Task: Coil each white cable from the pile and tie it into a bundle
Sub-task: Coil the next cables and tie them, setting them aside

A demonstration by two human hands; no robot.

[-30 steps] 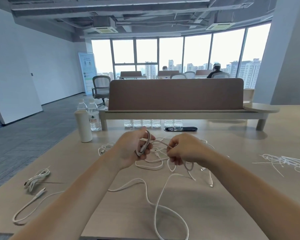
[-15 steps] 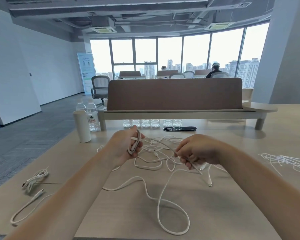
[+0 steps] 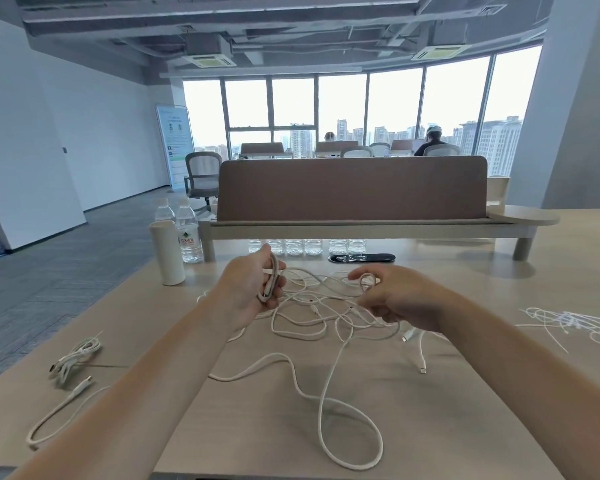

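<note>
My left hand (image 3: 248, 292) is raised over the table and grips a small coil of white cable (image 3: 272, 280) held upright in its fingers. The strand runs from the coil to my right hand (image 3: 394, 299), which pinches a small loop of it near the fingertips. Below and between both hands lies the tangled pile of white cables (image 3: 321, 310). The held cable's loose tail (image 3: 329, 407) snakes toward me and forms a big loop near the table's front edge. A coiled bundle (image 3: 75, 358) rests at the left, with another loose cable (image 3: 61, 408) beside it.
A white cylinder bottle (image 3: 167, 252) and water bottles (image 3: 187, 233) stand at the back left. A low wooden shelf with a brown screen (image 3: 354, 192) crosses the back. A heap of thin white ties (image 3: 568, 323) lies at the right. A dark flat object (image 3: 361, 258) sits under the shelf.
My right hand has risen from the pile and moved right, drawing the strand up into a small loop. My left hand has lifted slightly with the coil.
</note>
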